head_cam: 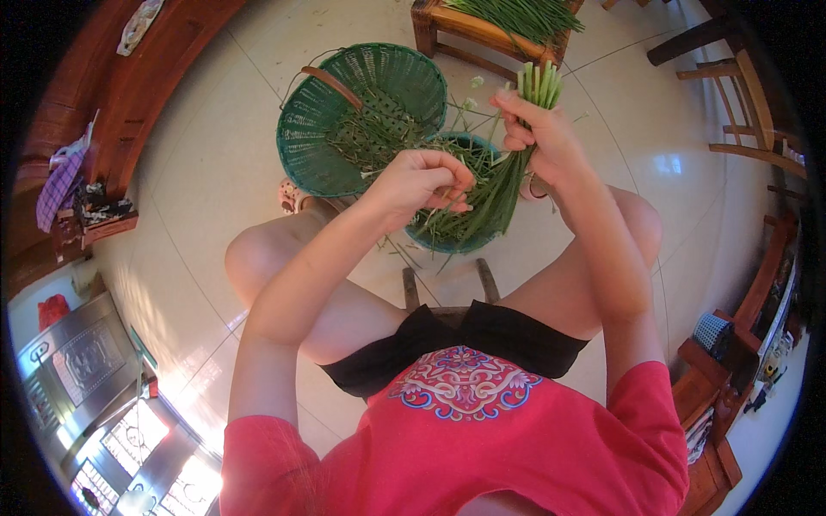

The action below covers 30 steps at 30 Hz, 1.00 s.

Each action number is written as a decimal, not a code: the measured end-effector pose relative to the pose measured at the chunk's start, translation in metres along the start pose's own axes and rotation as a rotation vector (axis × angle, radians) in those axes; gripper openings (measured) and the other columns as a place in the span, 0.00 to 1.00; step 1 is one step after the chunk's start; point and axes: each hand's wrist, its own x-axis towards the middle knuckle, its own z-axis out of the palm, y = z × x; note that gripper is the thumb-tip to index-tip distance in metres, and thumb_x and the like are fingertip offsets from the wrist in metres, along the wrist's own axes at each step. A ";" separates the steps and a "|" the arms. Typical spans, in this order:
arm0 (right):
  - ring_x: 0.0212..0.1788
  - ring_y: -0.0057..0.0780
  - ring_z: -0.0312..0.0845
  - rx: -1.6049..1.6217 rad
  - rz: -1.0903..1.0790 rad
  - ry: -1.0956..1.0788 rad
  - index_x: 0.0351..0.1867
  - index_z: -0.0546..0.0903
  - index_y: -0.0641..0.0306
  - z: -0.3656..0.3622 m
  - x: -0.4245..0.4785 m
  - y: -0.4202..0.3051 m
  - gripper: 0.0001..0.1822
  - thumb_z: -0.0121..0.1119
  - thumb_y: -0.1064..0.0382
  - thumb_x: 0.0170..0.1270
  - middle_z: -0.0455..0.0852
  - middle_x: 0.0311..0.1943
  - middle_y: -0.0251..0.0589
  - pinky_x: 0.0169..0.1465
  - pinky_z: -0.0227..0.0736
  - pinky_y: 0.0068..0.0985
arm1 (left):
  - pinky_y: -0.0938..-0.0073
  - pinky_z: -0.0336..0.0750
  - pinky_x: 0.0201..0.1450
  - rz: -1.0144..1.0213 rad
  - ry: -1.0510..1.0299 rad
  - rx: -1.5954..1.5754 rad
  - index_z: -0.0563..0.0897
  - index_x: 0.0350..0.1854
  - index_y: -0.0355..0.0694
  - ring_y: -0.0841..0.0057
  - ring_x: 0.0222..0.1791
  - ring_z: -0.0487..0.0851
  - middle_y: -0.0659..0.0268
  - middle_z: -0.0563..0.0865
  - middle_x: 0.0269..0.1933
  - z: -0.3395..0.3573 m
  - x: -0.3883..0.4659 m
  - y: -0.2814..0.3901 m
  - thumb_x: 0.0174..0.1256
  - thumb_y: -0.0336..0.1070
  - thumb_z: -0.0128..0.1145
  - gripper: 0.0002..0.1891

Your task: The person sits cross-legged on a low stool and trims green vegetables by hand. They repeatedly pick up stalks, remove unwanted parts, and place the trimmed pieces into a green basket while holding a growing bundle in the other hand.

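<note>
My right hand (pixel 542 135) is closed around a bunch of long green stems, probably garlic chives (pixel 510 187), pale cut ends up and leaves hanging down. To its left, my left hand (pixel 429 184) has its fingers curled over a teal basin (pixel 474 245) heaped with loose green leaves and stems. Whether it pinches a stem cannot be made out. A green woven basket (pixel 310 135) with a brown handle leans beside the basin, with trimmed green and dry scraps inside. Another pile of green stems (pixel 516 19) lies on a low wooden stool (pixel 464 26).
Stray stems and white flower heads (pixel 471 103) lie around the basin on the tiled floor (pixel 213 148). Two legs of a seat (pixel 411 290) show between my knees. Wooden chairs (pixel 755 97) stand at the right, dark red wooden furniture (pixel 129 97) at the left.
</note>
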 end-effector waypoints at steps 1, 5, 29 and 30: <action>0.13 0.09 0.52 0.006 -0.013 0.026 0.31 0.75 0.68 -0.002 0.001 -0.002 0.10 0.59 0.63 0.52 0.68 0.18 0.27 0.18 0.47 0.13 | 0.75 0.77 0.36 -0.034 0.003 -0.021 0.74 0.41 0.33 0.78 0.32 0.78 0.64 0.79 0.30 0.004 -0.002 0.002 0.59 0.28 0.48 0.09; 0.14 0.13 0.52 0.000 -0.081 0.074 0.29 0.76 0.67 -0.011 0.006 -0.013 0.11 0.61 0.62 0.50 0.66 0.16 0.27 0.20 0.49 0.16 | 0.75 0.77 0.37 -0.111 -0.035 -0.138 0.73 0.43 0.31 0.78 0.33 0.78 0.63 0.78 0.32 0.005 -0.008 0.003 0.59 0.29 0.47 0.11; 0.17 0.14 0.57 0.207 -0.234 0.126 0.34 0.73 0.64 -0.026 0.005 -0.039 0.09 0.56 0.63 0.55 0.73 0.22 0.31 0.19 0.52 0.14 | 0.81 0.74 0.38 0.092 0.281 0.310 0.78 0.38 0.32 0.77 0.33 0.80 0.60 0.82 0.35 -0.017 0.007 -0.065 0.52 0.24 0.54 0.10; 0.20 0.16 0.60 0.133 -0.234 0.151 0.35 0.73 0.61 -0.025 0.003 -0.042 0.07 0.54 0.62 0.56 0.74 0.22 0.31 0.21 0.54 0.14 | 0.82 0.73 0.38 0.244 0.328 0.469 0.79 0.40 0.36 0.77 0.34 0.81 0.61 0.83 0.36 -0.023 0.018 -0.088 0.52 0.23 0.53 0.12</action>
